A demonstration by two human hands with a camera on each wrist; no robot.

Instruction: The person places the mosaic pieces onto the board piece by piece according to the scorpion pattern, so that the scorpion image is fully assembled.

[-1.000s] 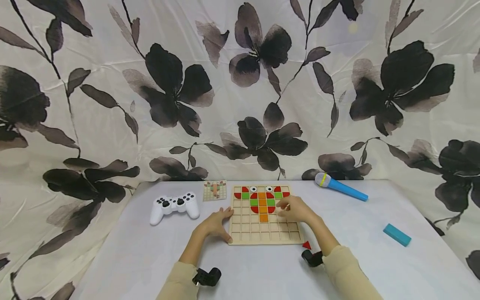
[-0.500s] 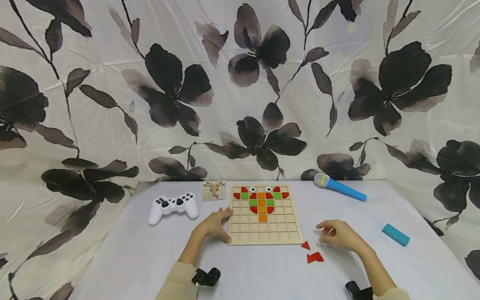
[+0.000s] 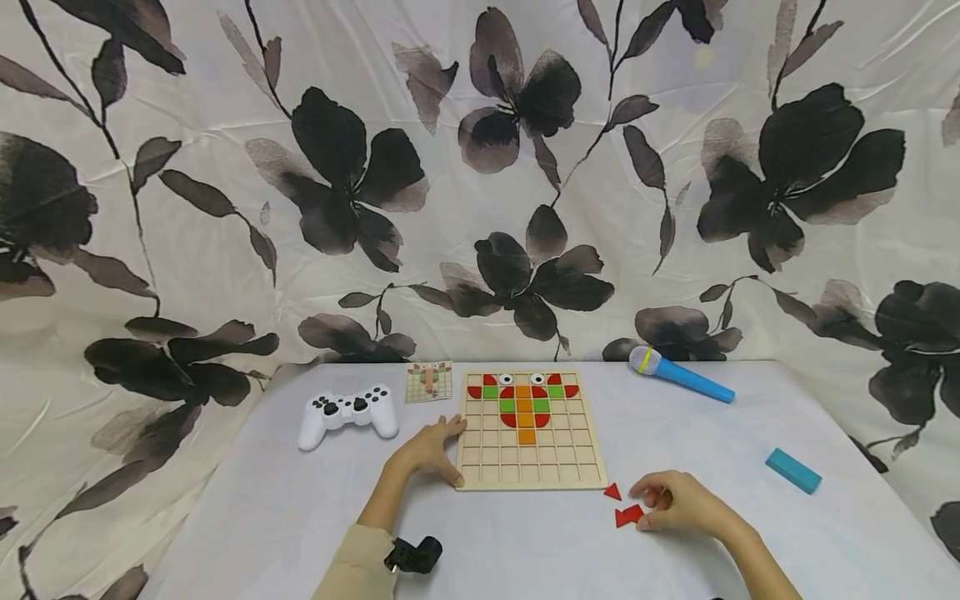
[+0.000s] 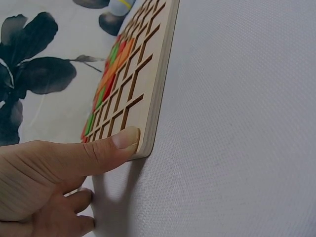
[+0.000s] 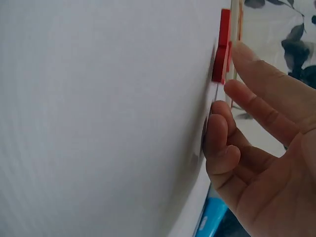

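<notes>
A square wooden grid board lies on the table, bearing a pattern of red, green and orange pieces with two eye pieces at the top. At its left side is my left hand; the thumb rests on the near left corner, as the left wrist view shows, and the index finger reaches along the edge. Several small red pieces lie off the board's near right corner. My right hand is right beside these, thumb and index apart, thumb close to the nearest red piece. Whether it touches is unclear.
Behind the board's left corner lies a small pattern card. A white game controller is on the left. At the right are a blue toy microphone and a teal block. Floral cloth hangs behind the table.
My right hand has left the board's right side, swung out to the right, then come down to the loose red pieces. The left hand stays at the board.
</notes>
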